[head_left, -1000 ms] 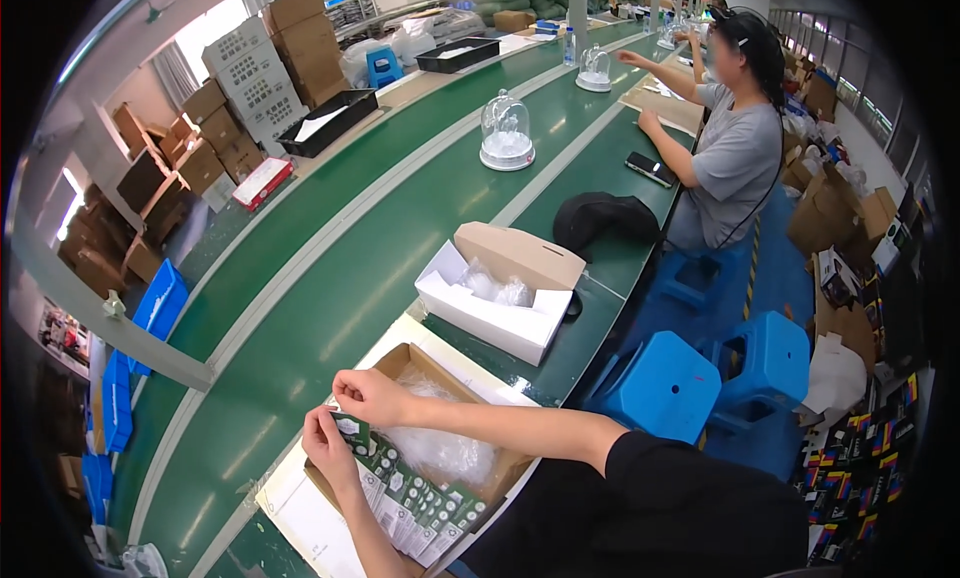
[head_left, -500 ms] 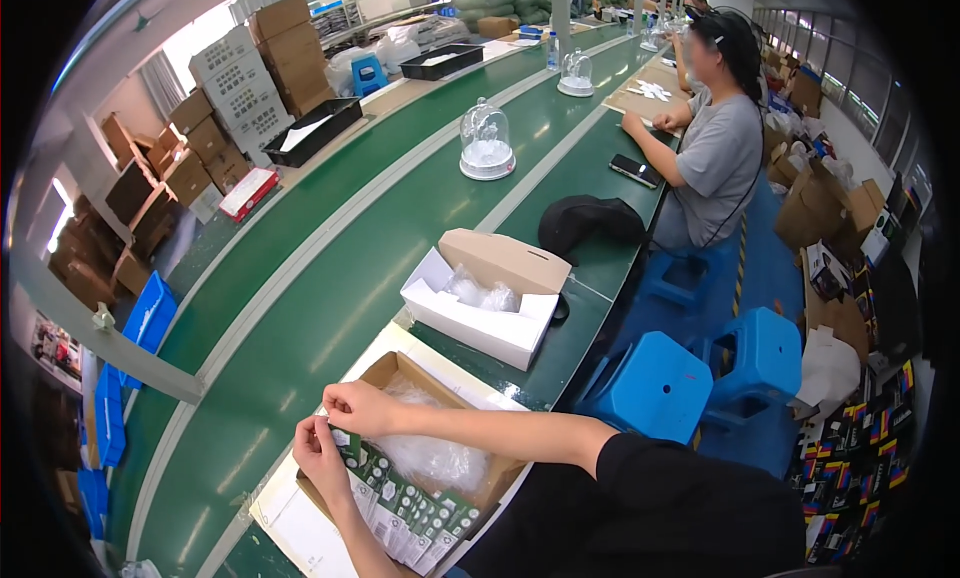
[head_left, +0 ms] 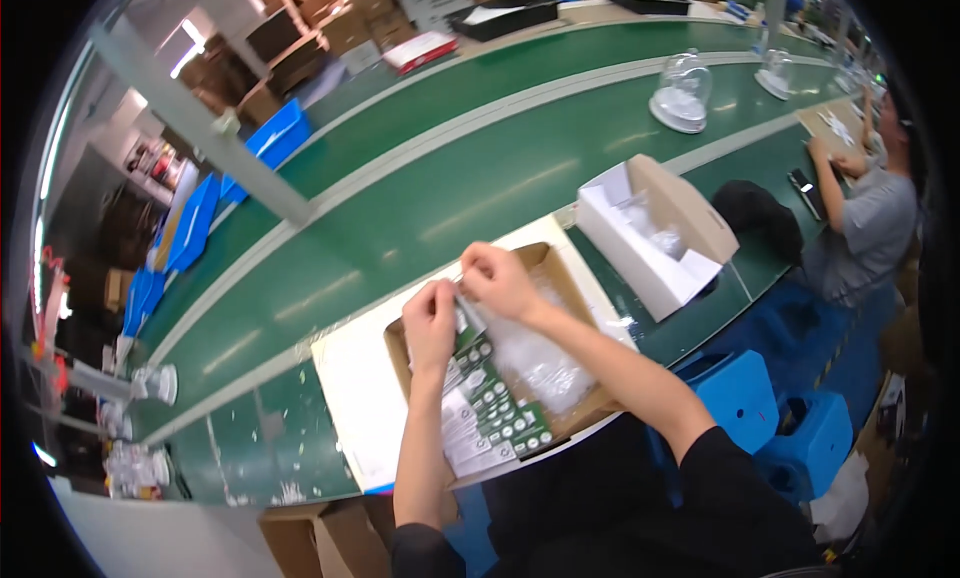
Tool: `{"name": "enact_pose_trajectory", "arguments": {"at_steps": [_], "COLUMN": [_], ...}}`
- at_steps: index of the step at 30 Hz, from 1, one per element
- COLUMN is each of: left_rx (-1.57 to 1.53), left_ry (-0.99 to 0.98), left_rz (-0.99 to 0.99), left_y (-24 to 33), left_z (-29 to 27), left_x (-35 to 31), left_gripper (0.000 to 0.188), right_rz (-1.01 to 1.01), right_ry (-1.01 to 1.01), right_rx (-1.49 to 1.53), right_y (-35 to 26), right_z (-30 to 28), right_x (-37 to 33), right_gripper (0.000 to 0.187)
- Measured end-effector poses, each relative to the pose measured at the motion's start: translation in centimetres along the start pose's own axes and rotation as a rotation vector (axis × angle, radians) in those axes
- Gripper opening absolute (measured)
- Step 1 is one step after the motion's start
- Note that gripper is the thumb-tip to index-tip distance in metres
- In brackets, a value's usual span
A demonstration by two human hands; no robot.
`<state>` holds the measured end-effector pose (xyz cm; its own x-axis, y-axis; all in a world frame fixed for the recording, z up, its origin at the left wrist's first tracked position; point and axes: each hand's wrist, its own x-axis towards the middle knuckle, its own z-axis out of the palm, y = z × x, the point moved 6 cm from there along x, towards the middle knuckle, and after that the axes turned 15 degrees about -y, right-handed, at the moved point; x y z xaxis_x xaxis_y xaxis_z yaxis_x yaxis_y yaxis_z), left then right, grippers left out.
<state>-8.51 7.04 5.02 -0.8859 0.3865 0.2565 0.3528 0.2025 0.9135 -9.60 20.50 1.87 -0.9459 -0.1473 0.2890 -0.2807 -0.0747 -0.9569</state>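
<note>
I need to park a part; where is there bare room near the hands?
Bare: the green belt between the pale rails, left of the clear dome; also the white sheet left of the cardboard tray. Crowded: that tray, with plastic wrap, green cards, and the left hand and right hand over it; rightward, the open white box.

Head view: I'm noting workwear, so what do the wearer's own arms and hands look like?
The left hand and right hand wear no gloves. The forearms are uncovered below short, black sleeves with no visible markings. No watch or cable shows on either wrist; the fingers are too blurred to rule out rings.
</note>
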Motion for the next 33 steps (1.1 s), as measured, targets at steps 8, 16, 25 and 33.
{"name": "enact_pose_trajectory", "arguments": {"at_steps": [8, 16, 25, 33], "left_rx": [0.044, -0.047, 0.003, 0.013], "left_ry": [-0.010, -0.085, -0.048, -0.015], "left_rz": [-0.009, 0.002, -0.022, -0.005], "left_y": [-2.4, -2.2, -2.0, -2.3], "left_z": [-0.1, 0.1, -0.1, -1.1], "left_x": [-0.1, -0.1, 0.1, -0.4], "left_gripper": [0.021, 0.026, 0.026, 0.027], "right_rz": [0.013, -0.047, -0.054, -0.024], "right_ry": [0.016, 0.024, 0.026, -0.093], "right_rx": [-0.129, -0.147, -0.155, -0.257], "right_y": [0.6, -1.4, -1.3, -0.7], "right_z": [-0.1, 0.1, -0.1, 1.5], "right_x": [-0.5, -0.8, -0.6, -0.6], "right_gripper": [0.010, 0.012, 0.015, 0.018]}}
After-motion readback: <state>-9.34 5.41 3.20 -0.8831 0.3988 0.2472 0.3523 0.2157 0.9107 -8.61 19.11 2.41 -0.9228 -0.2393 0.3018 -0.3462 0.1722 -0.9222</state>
